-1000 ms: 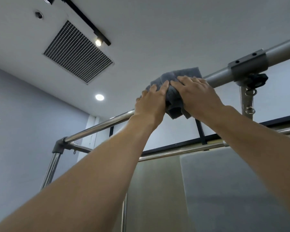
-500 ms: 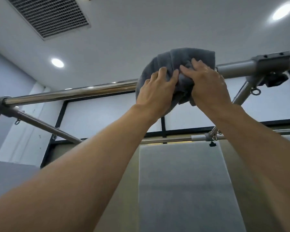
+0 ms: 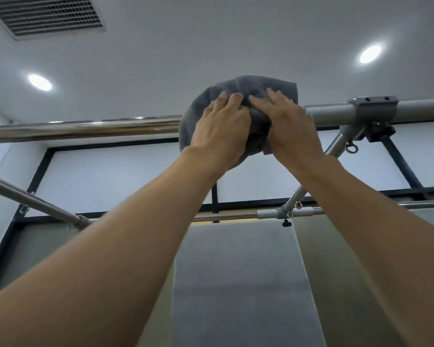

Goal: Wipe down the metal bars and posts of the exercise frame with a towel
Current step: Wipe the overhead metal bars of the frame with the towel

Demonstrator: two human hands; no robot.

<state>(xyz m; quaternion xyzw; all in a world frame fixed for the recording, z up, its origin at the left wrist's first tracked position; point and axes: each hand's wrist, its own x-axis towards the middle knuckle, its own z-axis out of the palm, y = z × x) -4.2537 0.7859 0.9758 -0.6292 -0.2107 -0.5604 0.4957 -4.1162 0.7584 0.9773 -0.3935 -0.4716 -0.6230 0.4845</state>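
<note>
Towel: the grey towel (image 3: 261, 83) sits bunched over the top bar (image 3: 85, 128) overhead, wrapped round it where the shiny stretch meets the matt grey sleeve (image 3: 331, 115).
Left hand: my left hand (image 3: 221, 128) has its fingers curled over the cloth, clamping it to the bar.
Right hand: my right hand (image 3: 288, 126) sits just beside the left, fingertips dug into the folds, gripping too.
Risk, loose folds: cloth hangs below my palms. If I slide with a slack grip, I reckon it bunches up, rolls off the bar and drops.
Risk, clamp: the clamp (image 3: 372, 108) and eye ring (image 3: 351, 149) are near on the right. Push that way and the towel could snag, or my knuckles hit the bracket.
Risk, reach: both arms are stretched up, so pressure is likely uneven and the far side of the bar, hidden from me, may get missed.
</note>
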